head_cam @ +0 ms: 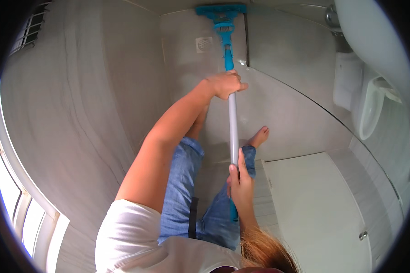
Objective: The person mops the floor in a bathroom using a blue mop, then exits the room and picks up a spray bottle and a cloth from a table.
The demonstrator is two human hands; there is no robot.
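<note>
A squeeze mop with a turquoise head (222, 12) and a pale pole (233, 126) runs lengthwise before me. Its head lies at the far end of the grey floor, close to the wall base. My left hand (227, 84) is wrapped around the upper pole, just below the turquoise socket (228, 59). Lower down, my right hand (241, 187) grips the pole near its turquoise end cap (234, 211), with the thumb along the shaft. The underside of the mop head is hidden.
A square floor drain (204, 44) lies left of the mop. My bare foot (259, 136) is right of the pole. White ceramic fixtures (372, 105) stand at right, beyond a dark curved edge (304, 94). A white door (314, 204) is at lower right, a window (20, 204) at left.
</note>
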